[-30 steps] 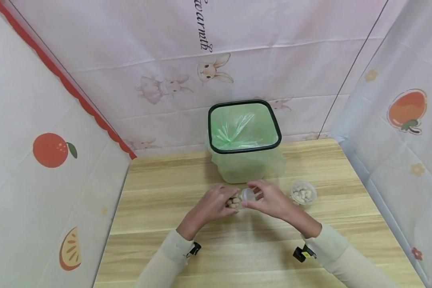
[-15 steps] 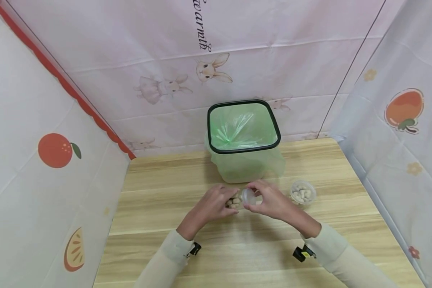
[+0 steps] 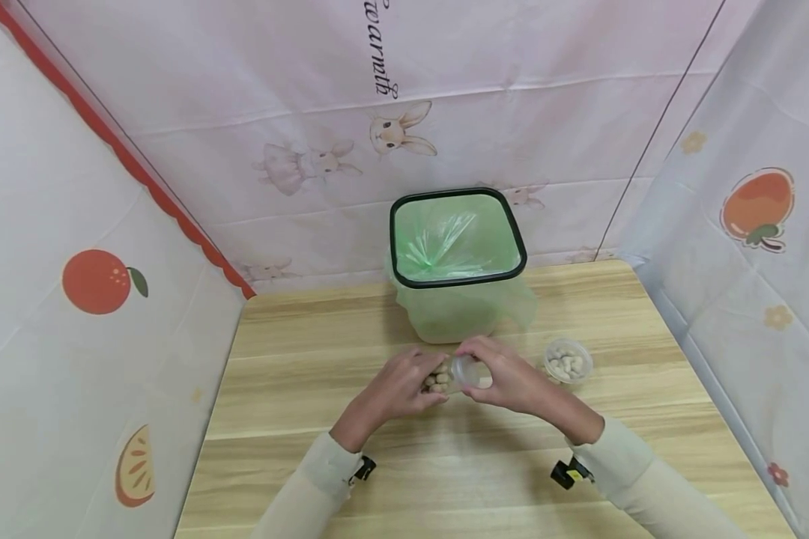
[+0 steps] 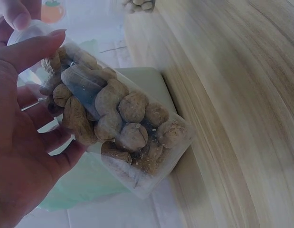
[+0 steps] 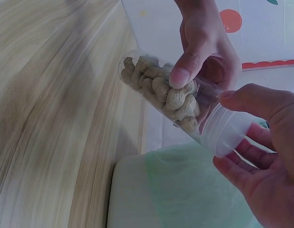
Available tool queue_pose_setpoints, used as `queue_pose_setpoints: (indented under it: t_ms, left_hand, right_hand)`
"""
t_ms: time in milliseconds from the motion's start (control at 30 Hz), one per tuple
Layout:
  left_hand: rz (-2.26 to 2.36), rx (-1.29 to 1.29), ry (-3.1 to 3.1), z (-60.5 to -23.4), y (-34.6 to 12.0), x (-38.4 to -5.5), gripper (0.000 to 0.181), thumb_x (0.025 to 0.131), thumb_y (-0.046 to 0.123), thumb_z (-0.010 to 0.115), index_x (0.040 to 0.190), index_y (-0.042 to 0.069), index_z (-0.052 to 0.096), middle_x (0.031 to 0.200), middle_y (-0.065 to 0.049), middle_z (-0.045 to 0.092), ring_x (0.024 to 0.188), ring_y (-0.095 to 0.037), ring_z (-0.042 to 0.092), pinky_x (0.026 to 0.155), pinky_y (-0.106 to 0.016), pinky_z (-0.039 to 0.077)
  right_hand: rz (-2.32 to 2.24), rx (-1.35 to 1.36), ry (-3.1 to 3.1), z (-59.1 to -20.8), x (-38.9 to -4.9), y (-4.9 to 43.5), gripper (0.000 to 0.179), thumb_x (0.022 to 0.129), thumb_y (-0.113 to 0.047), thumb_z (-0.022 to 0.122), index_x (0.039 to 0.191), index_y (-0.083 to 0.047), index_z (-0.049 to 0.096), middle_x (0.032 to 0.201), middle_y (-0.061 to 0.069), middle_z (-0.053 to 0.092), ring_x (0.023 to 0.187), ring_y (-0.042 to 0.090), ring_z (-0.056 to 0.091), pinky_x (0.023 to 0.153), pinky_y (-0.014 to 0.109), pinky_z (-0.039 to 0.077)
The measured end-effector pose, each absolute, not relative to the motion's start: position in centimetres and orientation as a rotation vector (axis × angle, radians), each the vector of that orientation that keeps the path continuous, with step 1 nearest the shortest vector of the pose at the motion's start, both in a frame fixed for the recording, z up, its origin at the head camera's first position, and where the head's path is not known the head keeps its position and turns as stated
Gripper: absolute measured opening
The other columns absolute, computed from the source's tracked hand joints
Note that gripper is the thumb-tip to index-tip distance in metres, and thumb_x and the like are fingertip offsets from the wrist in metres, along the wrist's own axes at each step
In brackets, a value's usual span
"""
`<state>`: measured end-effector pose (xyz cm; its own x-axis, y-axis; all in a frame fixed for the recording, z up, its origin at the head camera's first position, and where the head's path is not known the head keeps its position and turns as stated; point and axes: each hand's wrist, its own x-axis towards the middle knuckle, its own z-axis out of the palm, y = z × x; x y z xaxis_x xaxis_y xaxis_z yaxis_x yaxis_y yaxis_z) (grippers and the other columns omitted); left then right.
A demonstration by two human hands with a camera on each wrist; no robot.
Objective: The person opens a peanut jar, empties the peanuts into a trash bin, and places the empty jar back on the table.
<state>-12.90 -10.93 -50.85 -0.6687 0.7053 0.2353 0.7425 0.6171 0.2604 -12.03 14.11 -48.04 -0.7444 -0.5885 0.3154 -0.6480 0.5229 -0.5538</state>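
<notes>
A clear plastic jar (image 4: 128, 114) of unshelled peanuts (image 5: 161, 90) lies tilted between both hands, over the table. My left hand (image 3: 401, 382) grips the jar's body, thumb on one side and fingers around the other. At the jar's mouth sits a translucent screw lid (image 5: 226, 130). My right hand (image 3: 505, 378) holds the lid's rim between thumb and fingers, as the right wrist view shows. In the left wrist view my left thumb hides part of the jar's lid end.
Behind the hands stands a bin (image 3: 445, 314) with a black rim, lined with a green bag (image 3: 458, 224). A second clear container (image 3: 568, 361) of peanuts stands to the right on the wooden table (image 3: 297, 464). Printed cloth walls enclose the back and sides.
My right hand's fingers have closed in around the lid and shifted slightly left. My left hand keeps its grip on the jar, nearly still.
</notes>
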Motion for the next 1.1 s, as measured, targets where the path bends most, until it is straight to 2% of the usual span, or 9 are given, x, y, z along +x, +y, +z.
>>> queue_pose_setpoints:
  t_ms: [233, 467, 633, 800, 900, 1100]
  left_hand:
    - [-0.518, -1.22, -2.762, -50.76, -10.88, -12.97, 0.064, 0.089, 0.04, 0.082, 0.139, 0.006, 0.063, 0.124, -0.003, 0.075, 0.1, -0.015, 0.068, 0.097, -0.037, 0.055]
    - [-0.487, -1.208, -2.74, -50.74, -10.86, -13.0, 0.064, 0.087, 0.041, 0.083, 0.138, 0.007, 0.064, 0.122, -0.002, 0.075, 0.101, -0.018, 0.068, 0.093, -0.036, 0.056]
    - [-0.467, -1.194, -2.696, -50.87, -10.84, -13.03, 0.063, 0.085, 0.041, 0.085, 0.134, 0.007, 0.066, 0.118, -0.001, 0.076, 0.1, -0.018, 0.07, 0.089, -0.036, 0.057]
    - [-0.455, -1.17, -2.661, -51.09, -10.72, -13.04, 0.063, 0.083, 0.042, 0.087, 0.132, 0.008, 0.068, 0.115, -0.001, 0.077, 0.095, -0.017, 0.07, 0.087, -0.035, 0.057]
    - [-0.435, -1.161, -2.639, -51.2, -10.66, -13.05, 0.063, 0.082, 0.042, 0.088, 0.131, 0.008, 0.069, 0.113, -0.002, 0.078, 0.093, -0.017, 0.071, 0.086, -0.035, 0.057]
    - [-0.439, -1.153, -2.649, -51.23, -10.63, -13.05, 0.063, 0.082, 0.044, 0.088, 0.131, 0.009, 0.069, 0.113, -0.001, 0.078, 0.094, -0.016, 0.07, 0.086, -0.034, 0.058]
  right_hand:
    - [1.015, 1.123, -2.648, -48.11, -12.05, 14.17, 0.058, 0.078, -0.013, 0.09, 0.128, -0.006, 0.062, 0.127, 0.009, 0.065, 0.112, 0.022, 0.066, 0.094, 0.038, 0.059]
    - [1.061, 1.06, -2.723, -47.99, -12.0, 14.08, 0.072, 0.079, -0.027, 0.091, 0.139, -0.006, 0.058, 0.14, 0.01, 0.06, 0.128, 0.027, 0.062, 0.106, 0.046, 0.055]
    - [1.229, 0.854, -2.851, -47.94, -11.93, 13.86, 0.078, 0.083, -0.04, 0.087, 0.145, -0.006, 0.053, 0.143, 0.015, 0.058, 0.121, 0.031, 0.066, 0.098, 0.047, 0.059]
    - [1.457, 0.645, -2.95, -47.94, -12.02, 13.72, 0.079, 0.086, -0.047, 0.082, 0.146, -0.004, 0.053, 0.141, 0.02, 0.061, 0.117, 0.033, 0.069, 0.091, 0.042, 0.062]
    - [1.511, 0.579, -2.962, -47.97, -12.12, 13.65, 0.076, 0.087, -0.044, 0.082, 0.145, -0.003, 0.055, 0.139, 0.02, 0.063, 0.114, 0.034, 0.071, 0.088, 0.039, 0.063]
    - [1.491, 0.581, -2.964, -48.12, -12.17, 13.49, 0.063, 0.089, -0.037, 0.082, 0.136, 0.001, 0.063, 0.124, 0.021, 0.07, 0.105, 0.029, 0.074, 0.084, 0.037, 0.063]
